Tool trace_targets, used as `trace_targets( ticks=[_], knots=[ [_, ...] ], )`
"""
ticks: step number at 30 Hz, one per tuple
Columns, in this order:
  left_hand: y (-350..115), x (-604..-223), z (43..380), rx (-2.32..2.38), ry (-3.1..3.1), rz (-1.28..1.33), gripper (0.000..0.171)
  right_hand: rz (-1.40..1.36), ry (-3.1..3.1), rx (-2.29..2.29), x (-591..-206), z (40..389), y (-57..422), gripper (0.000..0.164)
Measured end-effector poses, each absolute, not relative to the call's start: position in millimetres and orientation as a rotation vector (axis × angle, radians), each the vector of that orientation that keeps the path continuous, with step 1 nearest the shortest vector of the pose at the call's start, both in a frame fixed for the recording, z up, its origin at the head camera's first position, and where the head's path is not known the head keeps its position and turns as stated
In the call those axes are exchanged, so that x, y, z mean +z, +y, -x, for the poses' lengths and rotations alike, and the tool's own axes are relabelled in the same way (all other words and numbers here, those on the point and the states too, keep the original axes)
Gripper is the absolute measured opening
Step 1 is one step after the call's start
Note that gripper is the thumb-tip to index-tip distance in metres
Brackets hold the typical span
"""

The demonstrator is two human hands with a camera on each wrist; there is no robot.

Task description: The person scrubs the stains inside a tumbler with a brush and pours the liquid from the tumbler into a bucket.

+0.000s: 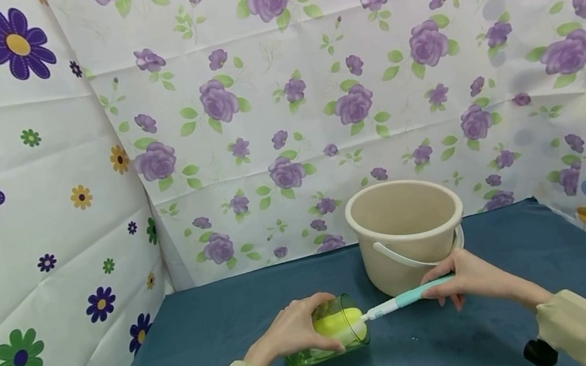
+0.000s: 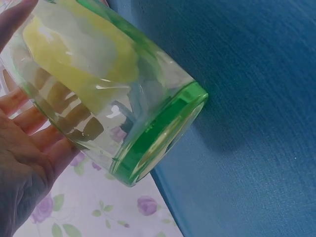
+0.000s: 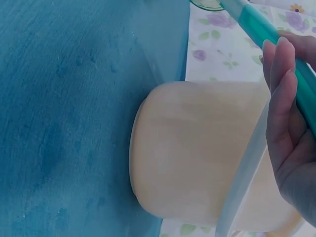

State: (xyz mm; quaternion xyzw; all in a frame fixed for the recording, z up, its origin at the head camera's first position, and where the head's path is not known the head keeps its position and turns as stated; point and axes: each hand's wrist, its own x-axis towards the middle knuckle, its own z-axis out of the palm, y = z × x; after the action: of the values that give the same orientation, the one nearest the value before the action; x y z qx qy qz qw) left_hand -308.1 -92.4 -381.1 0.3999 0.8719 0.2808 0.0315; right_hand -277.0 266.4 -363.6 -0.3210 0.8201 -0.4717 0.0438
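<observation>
A clear green glass lies tilted on its side, its mouth facing right, gripped by my left hand from above and behind. In the left wrist view its thick green base hangs close over the blue cloth, with fingers showing through the wall. My right hand holds the teal and white handle of a sponge brush, seen in the right wrist view as a teal grip between thumb and fingers. The brush's yellow sponge head sits inside the glass, near its mouth.
A beige bucket with a pale handle stands just behind my right hand. Blue cloth covers the table, with a few water drops on it. Flowered sheets hang at the back and both sides.
</observation>
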Motion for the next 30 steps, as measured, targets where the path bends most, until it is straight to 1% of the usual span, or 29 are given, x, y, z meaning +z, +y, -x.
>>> trace_targets(
  ticks=[12,23,30],
  knots=[
    [-93.8,-380.6,307.6,0.880,2.699,-1.227,0.078,0.980,2.514,-1.481,-356.3,271.3,266.2,0.017],
    [-93.5,-382.5,309.2,0.910,2.677,-1.226,0.076,0.946,2.575,-1.472,-353.9,274.6,276.4,0.017],
    [-92.9,-382.4,309.3,0.899,2.682,-1.244,0.075,0.997,2.546,-1.433,-353.3,274.9,280.9,0.017]
  ],
)
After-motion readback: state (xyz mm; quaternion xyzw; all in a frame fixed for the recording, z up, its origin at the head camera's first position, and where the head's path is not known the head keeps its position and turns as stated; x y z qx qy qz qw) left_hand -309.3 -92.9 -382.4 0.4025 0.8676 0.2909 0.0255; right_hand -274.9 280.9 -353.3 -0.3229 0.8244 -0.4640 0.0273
